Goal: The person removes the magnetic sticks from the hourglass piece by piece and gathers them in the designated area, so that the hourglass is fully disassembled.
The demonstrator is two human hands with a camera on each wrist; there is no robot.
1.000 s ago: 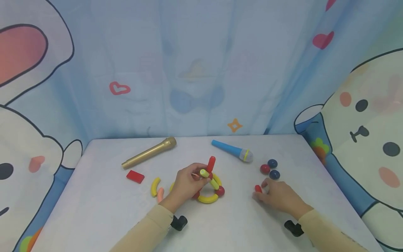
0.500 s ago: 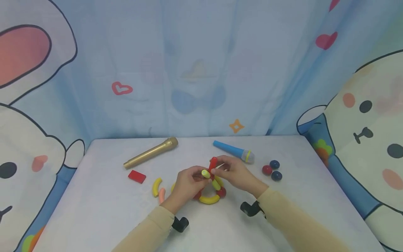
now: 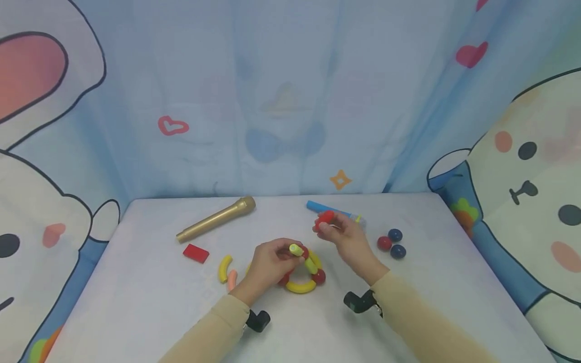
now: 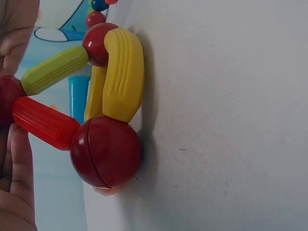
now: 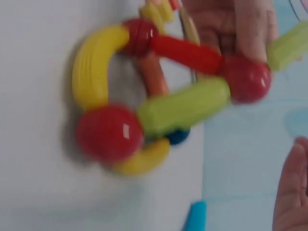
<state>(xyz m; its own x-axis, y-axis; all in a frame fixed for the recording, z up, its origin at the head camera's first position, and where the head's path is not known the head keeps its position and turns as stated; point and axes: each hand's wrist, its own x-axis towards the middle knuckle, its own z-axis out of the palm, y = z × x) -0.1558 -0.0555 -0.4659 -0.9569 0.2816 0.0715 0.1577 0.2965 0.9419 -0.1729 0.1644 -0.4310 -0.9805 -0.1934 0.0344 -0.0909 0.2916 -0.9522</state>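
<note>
A magnetic rod-and-ball structure stands on the table, with yellow curved rods (image 3: 301,287) and red balls (image 3: 318,276) in its base. My left hand (image 3: 268,267) pinches its top red ball (image 4: 6,101), which a red rod (image 4: 45,122) and a green rod (image 4: 55,70) join to the base. Another green rod (image 3: 296,249) sticks out from that ball. Up and right of the structure, apart from it, my right hand (image 3: 351,247) pinches red rod pieces (image 3: 325,219) between thumb and fingers. In the right wrist view only part of that hand (image 5: 292,185) shows.
Behind lie a gold microphone (image 3: 217,220) and a blue microphone (image 3: 327,207), partly covered by my right hand. A red block (image 3: 196,253), a yellow curved rod (image 3: 224,268) and a pink rod (image 3: 232,280) lie left. Blue balls (image 3: 398,251) and a red ball (image 3: 384,243) lie right.
My right hand took a small red piece from the right to the structure's top, then drew away up and right. The upright red rod has left the top ball. My left hand stayed put.
</note>
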